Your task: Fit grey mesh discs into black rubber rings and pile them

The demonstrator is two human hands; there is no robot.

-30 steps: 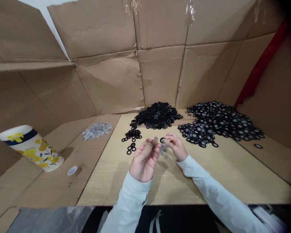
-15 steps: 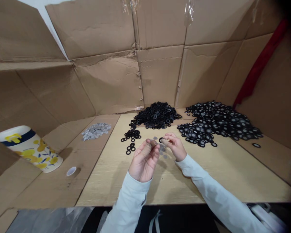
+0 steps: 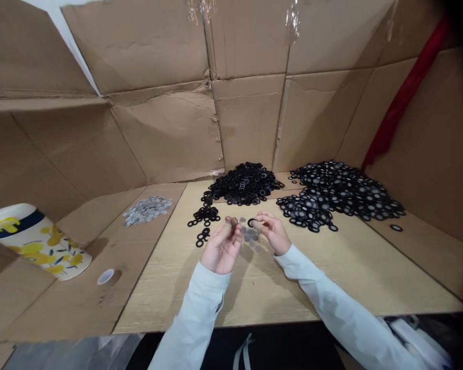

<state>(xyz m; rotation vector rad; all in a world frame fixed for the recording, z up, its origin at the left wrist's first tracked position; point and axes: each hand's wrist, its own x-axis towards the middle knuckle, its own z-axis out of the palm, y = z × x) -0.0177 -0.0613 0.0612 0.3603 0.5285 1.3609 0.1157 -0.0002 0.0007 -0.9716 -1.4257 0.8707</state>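
Just above the board, my right hand (image 3: 273, 234) pinches a black ring (image 3: 251, 222) between thumb and fingertips. My left hand (image 3: 221, 246) is beside it, palm up, thumb and fingertips pressed together; whatever they hold is too small to make out. Several grey discs (image 3: 250, 235) lie on the board between and behind the hands. A small group of loose black rings (image 3: 202, 236) is left of my left hand. Behind the hands rises a heap of black rings (image 3: 245, 182). To the right spreads a big pile of black rings with grey centres (image 3: 343, 190).
A pile of grey discs (image 3: 148, 209) rests on the cardboard at the left. Nearby are a yellow-patterned container (image 3: 42, 241) and a white tape roll (image 3: 106, 277). Cardboard walls (image 3: 162, 133) surround the board, with a red strip (image 3: 405, 97) at the right.
The whole view has shifted slightly, so most things appear a little further left. Both hands keep nearly the same pose, the right one still with the black ring.
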